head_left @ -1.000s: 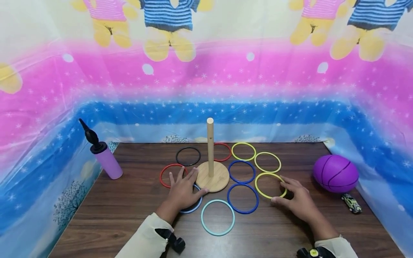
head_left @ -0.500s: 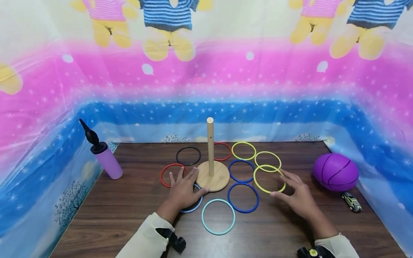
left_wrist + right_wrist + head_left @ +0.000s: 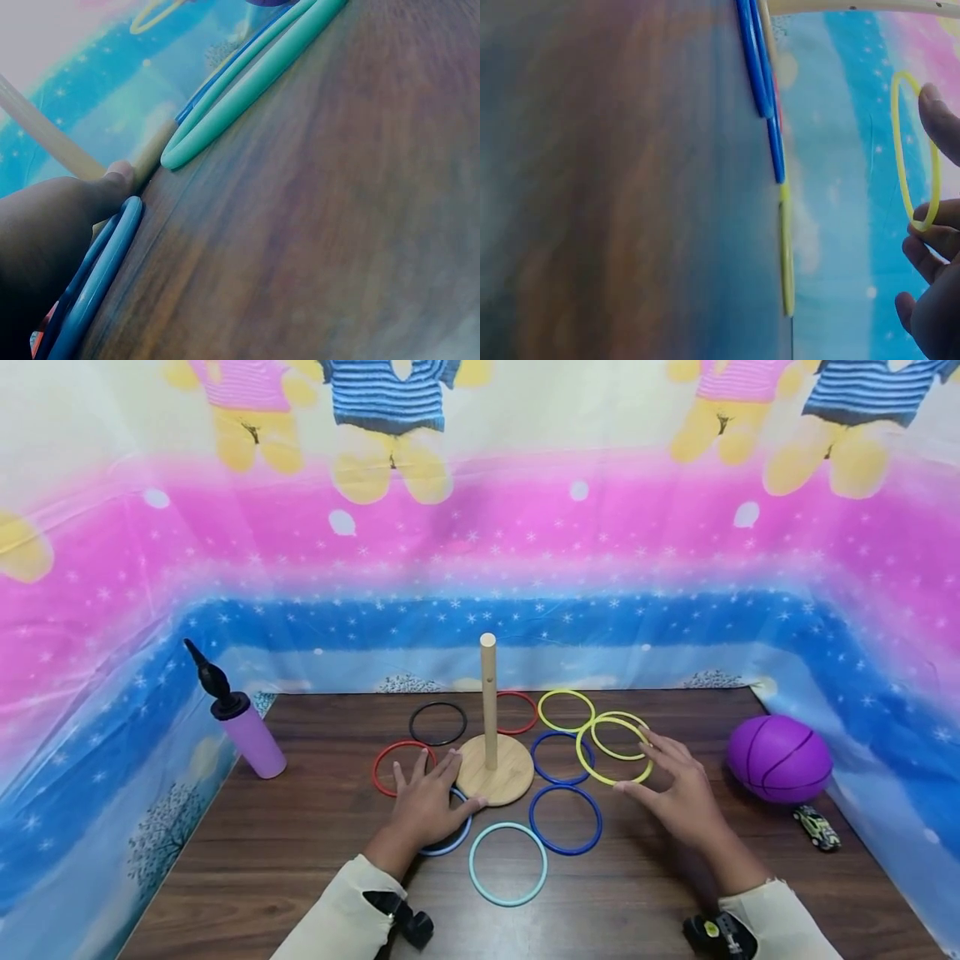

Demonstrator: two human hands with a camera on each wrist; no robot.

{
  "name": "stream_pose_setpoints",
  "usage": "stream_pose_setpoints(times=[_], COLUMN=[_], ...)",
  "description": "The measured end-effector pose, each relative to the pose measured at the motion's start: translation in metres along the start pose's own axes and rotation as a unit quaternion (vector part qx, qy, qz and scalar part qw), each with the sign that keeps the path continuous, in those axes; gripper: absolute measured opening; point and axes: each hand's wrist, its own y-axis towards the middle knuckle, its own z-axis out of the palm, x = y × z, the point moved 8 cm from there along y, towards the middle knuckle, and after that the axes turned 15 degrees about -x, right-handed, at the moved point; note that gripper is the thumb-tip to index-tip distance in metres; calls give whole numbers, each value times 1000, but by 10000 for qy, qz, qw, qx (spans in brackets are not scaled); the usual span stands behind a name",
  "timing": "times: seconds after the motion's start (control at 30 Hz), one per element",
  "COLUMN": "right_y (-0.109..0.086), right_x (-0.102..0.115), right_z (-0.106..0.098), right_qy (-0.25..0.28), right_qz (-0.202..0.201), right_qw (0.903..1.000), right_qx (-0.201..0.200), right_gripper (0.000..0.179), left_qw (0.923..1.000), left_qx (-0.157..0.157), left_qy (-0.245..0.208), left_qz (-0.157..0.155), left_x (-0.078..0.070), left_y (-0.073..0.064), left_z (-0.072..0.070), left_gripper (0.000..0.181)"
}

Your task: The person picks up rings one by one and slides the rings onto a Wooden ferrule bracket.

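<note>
My right hand (image 3: 682, 789) pinches a yellow ring (image 3: 577, 745) between thumb and fingers. In the right wrist view this yellow ring (image 3: 898, 142) is raised well above the tabletop. From the head view it overlaps a second yellow ring (image 3: 621, 712) and the back blue ring (image 3: 534, 760). My left hand (image 3: 427, 802) lies with fingers spread, its fingertips and thumb at the round base (image 3: 513, 781) of a wooden peg stand (image 3: 489, 702). Beneath that palm is a light blue ring (image 3: 466, 833), partly hidden. No ring is on the peg.
Around the stand lie a teal ring (image 3: 472, 864), a blue ring (image 3: 566, 852), a black ring (image 3: 438, 702), two red rings (image 3: 375, 768) and another yellow ring (image 3: 566, 692). A purple hand pump (image 3: 251, 739) stands left; a purple ball (image 3: 780, 758) and toy car (image 3: 817, 828) are right.
My right hand has lifted the nearest yellow ring and carried it up and leftward, toward the peg. My left hand has stayed by the base.
</note>
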Motion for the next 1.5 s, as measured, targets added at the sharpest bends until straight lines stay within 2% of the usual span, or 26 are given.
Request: stream_pose_setpoints(times=[0.13, 0.43, 0.73, 1.03, 1.5], right_y=[11, 33, 54, 74, 100], right_x=[12, 41, 64, 92, 141], right_z=[2, 4, 7, 8, 15], right_qy=[77, 466, 581, 794, 1055], right_qz=[-116, -94, -48, -54, -260], right_qw=[9996, 9963, 9958, 9940, 9885], right_qx=[-227, -721, -707, -750, -1050], right_gripper=[79, 78, 77, 77, 77], left_qw=[10000, 10000, 9999, 10000, 9999], left_qx=[-31, -34, 68, 36, 57], left_qy=[34, 31, 31, 6, -85], left_qz=[-10, -5, -73, -67, -65], left_x=[1, 2, 3, 2, 0], left_y=[0, 1, 1, 1, 0], left_z=[-1, -4, -2, 0, -1], left_gripper=[95, 95, 96, 96, 95])
